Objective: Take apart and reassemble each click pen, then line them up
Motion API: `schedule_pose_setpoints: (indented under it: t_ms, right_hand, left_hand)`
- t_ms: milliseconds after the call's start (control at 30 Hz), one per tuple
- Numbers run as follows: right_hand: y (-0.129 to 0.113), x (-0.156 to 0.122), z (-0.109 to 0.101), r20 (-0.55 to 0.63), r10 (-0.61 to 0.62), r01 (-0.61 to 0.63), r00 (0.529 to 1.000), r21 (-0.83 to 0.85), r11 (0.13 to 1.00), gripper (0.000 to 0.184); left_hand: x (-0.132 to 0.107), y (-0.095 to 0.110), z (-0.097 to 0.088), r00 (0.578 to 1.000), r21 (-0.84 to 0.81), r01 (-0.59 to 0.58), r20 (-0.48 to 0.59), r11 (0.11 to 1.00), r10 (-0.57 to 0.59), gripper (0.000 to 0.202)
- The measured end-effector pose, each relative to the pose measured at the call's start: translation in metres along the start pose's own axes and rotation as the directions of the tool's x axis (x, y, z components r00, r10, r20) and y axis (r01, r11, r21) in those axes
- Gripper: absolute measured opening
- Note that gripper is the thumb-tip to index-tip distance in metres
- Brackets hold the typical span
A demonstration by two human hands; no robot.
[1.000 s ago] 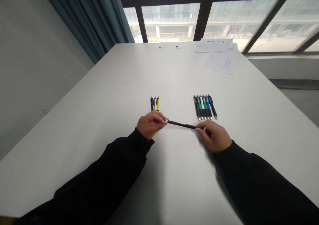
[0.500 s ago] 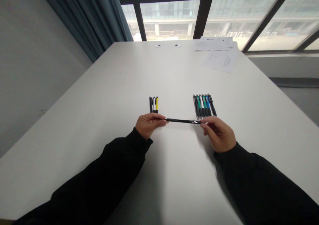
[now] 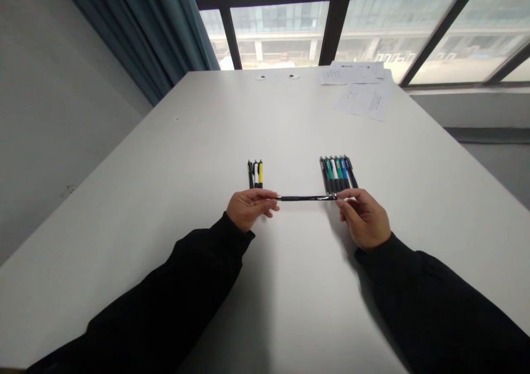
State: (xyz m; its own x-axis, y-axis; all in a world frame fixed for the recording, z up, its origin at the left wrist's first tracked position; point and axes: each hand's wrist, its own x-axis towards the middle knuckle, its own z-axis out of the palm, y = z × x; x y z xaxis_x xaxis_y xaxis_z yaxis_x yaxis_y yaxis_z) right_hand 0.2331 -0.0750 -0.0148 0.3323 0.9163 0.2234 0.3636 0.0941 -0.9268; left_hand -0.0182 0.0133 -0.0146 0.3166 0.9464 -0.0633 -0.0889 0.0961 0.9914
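A black pen [image 3: 307,198] is stretched level between my two hands, above the table. My left hand [image 3: 252,208] pinches its tip end between thumb and fingers. At the other end, the clip end, my right hand [image 3: 365,217] grips it with thumb and forefinger. Just beyond my left hand lies a small group of pens: black ones, a white pen [image 3: 256,174] and a yellow pen [image 3: 260,174]. Past my right hand a row of several pens [image 3: 338,174] lies side by side, in black, green, white and blue; their near ends sit close to the held pen.
The white table [image 3: 223,120] reaches to the window. Printed papers [image 3: 360,95] lie at its far right, and two small white oval pieces [image 3: 293,76] near the far edge. A blue curtain [image 3: 144,32] hangs at the far left, beside a wall.
The pen has turned slightly in my hands and now lies nearly level, its right end a little higher. My right hand has risen slightly; both hands keep their hold.
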Motion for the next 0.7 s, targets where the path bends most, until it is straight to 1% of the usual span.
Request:
schedule_pose_setpoints:
  t_ms: [300, 467, 700]
  right_hand:
    - [-0.0006, -0.0001, -0.0007, 0.018, 0.02, -0.02, 1.0, -0.018, 1.0, 0.019]
    - [-0.0014, 0.0001, -0.0025, 0.069, 0.022, -0.017, 0.997, -0.068, 0.998, 0.021]
    - [-0.0006, 0.0005, -0.003, 0.076, -0.002, 0.01, 0.997, -0.101, 0.995, 0.027]
  left_hand:
    - [-0.0056, 0.0005, 0.0064, 0.992, 0.097, -0.105, -0.061, 0.99, 0.111, 0.031]
    - [-0.0071, 0.0021, 0.0067, 0.994, 0.154, -0.093, -0.05, 0.984, 0.102, 0.032]
    - [-0.0095, 0.005, 0.0079, 0.994, 0.196, -0.094, -0.035, 0.976, 0.103, 0.033]
